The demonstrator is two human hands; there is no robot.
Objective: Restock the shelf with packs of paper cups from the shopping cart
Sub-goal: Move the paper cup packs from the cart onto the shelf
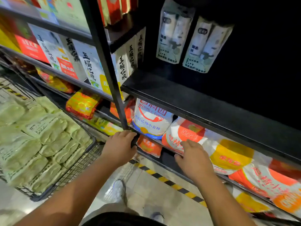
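Two packs of paper cups (175, 33) (206, 46) stand upright at the back of the black upper shelf (203, 108). At the left, the wire shopping cart (84, 165) holds several more pale green-white packs (44, 132). My left hand (119, 146) curls its fingers round the foot of the black upright post (104, 51). My right hand (193, 159) grips the front edge of the lower shelf (166, 160), its fingers bent against an orange-and-white flour bag (184, 132). Neither hand holds a pack.
Flour bags fill the lower shelf below the black board. Boxed goods and yellow-red bags stand on the left shelving. A yellow-black striped line (171, 181) runs along the floor by the shelf base. My shoe (117, 191) is on the floor between cart and shelf.
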